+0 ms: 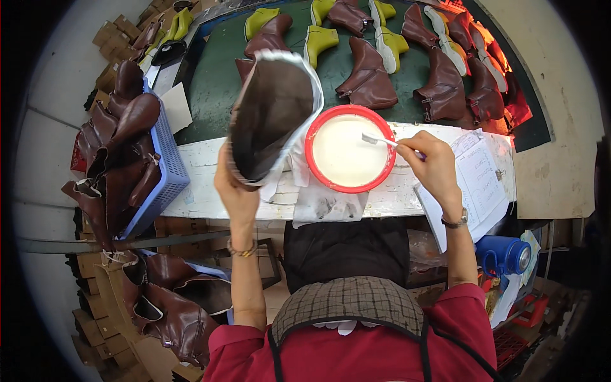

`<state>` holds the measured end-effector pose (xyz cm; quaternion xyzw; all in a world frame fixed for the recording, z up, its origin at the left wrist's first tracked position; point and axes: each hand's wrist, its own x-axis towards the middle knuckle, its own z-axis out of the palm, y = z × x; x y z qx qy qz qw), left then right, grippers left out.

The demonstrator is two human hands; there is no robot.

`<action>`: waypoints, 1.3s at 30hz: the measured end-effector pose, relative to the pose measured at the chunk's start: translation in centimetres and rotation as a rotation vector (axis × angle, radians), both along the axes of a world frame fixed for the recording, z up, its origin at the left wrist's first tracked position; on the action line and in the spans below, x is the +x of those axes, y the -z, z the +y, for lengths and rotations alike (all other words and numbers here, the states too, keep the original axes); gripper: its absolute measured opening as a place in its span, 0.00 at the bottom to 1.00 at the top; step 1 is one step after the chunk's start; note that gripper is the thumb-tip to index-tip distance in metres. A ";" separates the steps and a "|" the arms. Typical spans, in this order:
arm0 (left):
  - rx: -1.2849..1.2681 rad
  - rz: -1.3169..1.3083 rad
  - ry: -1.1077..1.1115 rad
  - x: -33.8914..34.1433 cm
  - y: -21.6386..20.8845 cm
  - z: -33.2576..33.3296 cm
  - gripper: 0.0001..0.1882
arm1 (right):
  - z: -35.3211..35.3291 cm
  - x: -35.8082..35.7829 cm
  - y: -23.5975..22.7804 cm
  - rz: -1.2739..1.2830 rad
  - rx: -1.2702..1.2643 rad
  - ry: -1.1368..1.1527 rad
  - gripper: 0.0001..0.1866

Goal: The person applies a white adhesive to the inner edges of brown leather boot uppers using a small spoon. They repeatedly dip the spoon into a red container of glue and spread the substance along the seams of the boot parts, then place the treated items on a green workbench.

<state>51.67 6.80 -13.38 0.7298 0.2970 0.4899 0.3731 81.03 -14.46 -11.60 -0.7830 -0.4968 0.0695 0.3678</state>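
My left hand (235,198) grips a brown boot upper (272,118) from below and holds it up over the white bench. Its wide opening shows the dark lining, and a white coating runs along the edge. To the right sits a red-rimmed bowl (310,159) of creamy white liquid (347,156). The fingers of my right hand (430,167) are closed on a slim toothbrush (384,140), its bristle head over the liquid. Whether the bristles touch the surface I cannot tell.
Brown boots (366,73) and lime-green boot forms (319,43) cover the green bench at the back. More uppers fill a blue basket (162,169) at left. A notebook (474,181) and blue flask (503,254) are at right. A stained cloth (331,205) lies before the bowl.
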 end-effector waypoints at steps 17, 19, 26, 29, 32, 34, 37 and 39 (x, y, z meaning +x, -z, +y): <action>-0.987 -0.462 0.072 -3.8 -1.5 -2.2 0.08 | 3.2 -1.6 -1.6 0.175 0.408 -0.262 0.10; -0.990 -0.531 0.073 -3.8 -1.8 -2.1 0.10 | 2.0 -1.8 -1.3 0.203 0.393 -0.251 0.10; -1.098 -0.443 0.222 -3.2 -0.6 -2.4 0.27 | 2.4 -2.0 -2.1 0.220 0.431 -0.291 0.10; -1.119 -0.309 0.367 -3.2 0.3 -2.1 0.22 | 3.8 -1.5 -2.9 0.170 0.471 -0.341 0.10; -1.100 -0.203 0.400 -3.9 1.2 -1.5 0.20 | 3.3 -0.8 -4.6 0.157 0.473 -0.356 0.09; -1.099 -0.147 0.396 -3.2 0.3 -2.0 0.20 | 3.0 -0.2 -5.1 0.142 0.457 -0.372 0.08; -1.116 -0.023 0.450 -2.8 -0.2 -2.2 0.20 | 3.6 0.5 -5.8 -0.058 0.378 -0.440 0.08; -1.118 0.086 0.480 -2.1 -0.5 -2.4 0.19 | 4.1 0.8 -6.3 -0.115 0.327 -0.456 0.07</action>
